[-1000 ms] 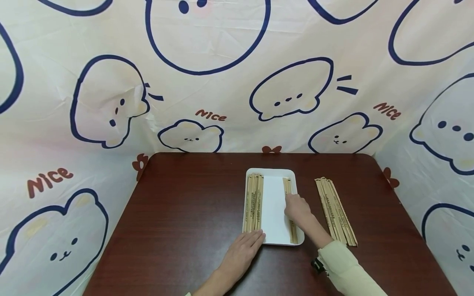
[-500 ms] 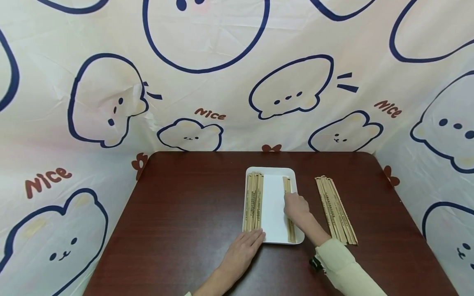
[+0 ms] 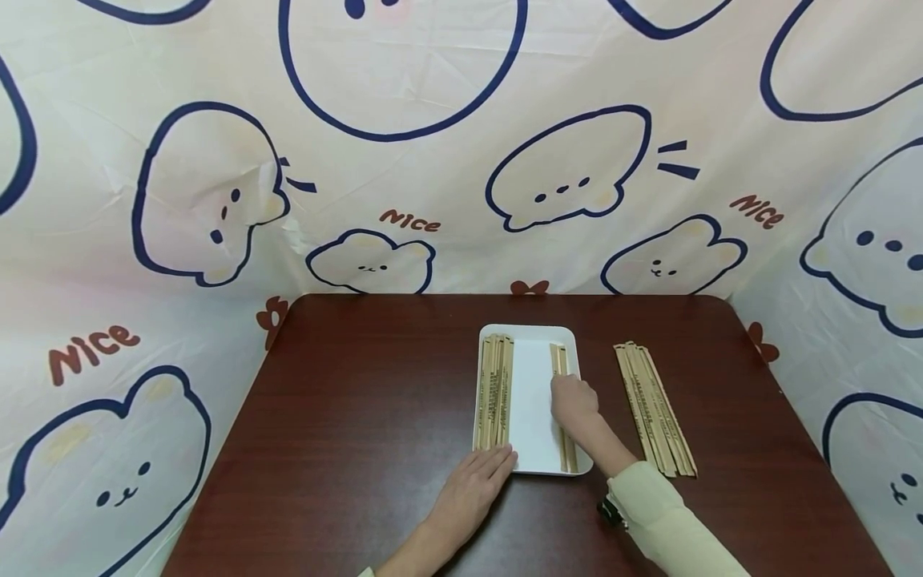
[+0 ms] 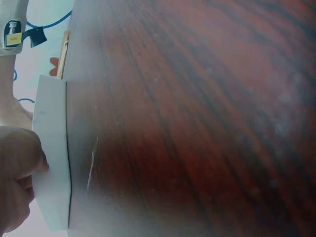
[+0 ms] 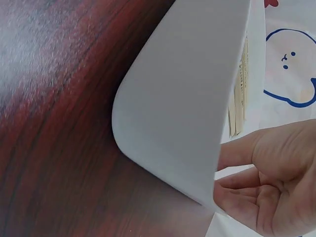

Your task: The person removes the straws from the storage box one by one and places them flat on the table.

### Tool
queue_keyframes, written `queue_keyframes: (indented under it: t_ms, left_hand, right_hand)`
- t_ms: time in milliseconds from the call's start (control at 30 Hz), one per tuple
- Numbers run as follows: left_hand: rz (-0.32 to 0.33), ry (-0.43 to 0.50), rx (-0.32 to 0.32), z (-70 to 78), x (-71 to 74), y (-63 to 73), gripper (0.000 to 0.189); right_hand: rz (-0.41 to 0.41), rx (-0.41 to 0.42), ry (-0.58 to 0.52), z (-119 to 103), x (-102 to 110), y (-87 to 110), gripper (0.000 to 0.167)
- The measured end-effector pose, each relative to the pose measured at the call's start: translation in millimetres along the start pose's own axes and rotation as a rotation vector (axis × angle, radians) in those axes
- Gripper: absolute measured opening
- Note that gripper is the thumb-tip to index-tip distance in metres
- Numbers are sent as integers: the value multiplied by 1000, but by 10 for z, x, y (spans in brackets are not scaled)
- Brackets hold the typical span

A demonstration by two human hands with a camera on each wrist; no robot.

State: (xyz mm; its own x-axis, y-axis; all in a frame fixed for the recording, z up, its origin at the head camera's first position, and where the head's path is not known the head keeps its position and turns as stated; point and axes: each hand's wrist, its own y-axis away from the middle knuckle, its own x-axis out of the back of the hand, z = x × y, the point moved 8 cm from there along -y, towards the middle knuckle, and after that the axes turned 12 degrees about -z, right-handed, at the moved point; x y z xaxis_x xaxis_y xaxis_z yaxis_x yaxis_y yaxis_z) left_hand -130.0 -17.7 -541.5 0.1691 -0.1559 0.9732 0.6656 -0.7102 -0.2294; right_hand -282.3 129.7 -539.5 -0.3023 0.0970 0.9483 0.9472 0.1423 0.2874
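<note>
A white rectangular tray [image 3: 531, 463] stands on the table, with a row of paper-wrapped chopsticks [image 3: 493, 393] along its left side. My left hand [image 3: 465, 493] holds the tray's near left edge; its fingers lie over the rim, and the left wrist view shows a thumb [image 4: 29, 153] against the outer wall. Inside the tray's right side lie a few more wrapped chopsticks [image 3: 559, 361]. My right hand [image 3: 574, 407] is curled over them and pinches them; the tray wall hides its fingertips in the right wrist view.
Right of the tray, a slanted bundle of wrapped chopsticks [image 3: 654, 410] lies on the dark brown table [image 3: 375, 385]. A patterned cloth [image 3: 461, 184] hangs behind and at both sides.
My right hand has shifted slightly left, and the near ends of the chopsticks under it have also moved a little left. The left hand stays at the tray's edge.
</note>
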Motion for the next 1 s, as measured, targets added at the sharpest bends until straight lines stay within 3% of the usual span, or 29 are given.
queue_keyframes:
  t_ms: [433, 1000]
  left_hand:
    - [6, -35, -4, 9, 15, 5, 48]
    - [-12, -5, -2, 6, 7, -6, 46]
  right_hand:
    - [56, 32, -11, -28, -6, 22, 15]
    - [29, 24, -87, 34, 168, 74, 14]
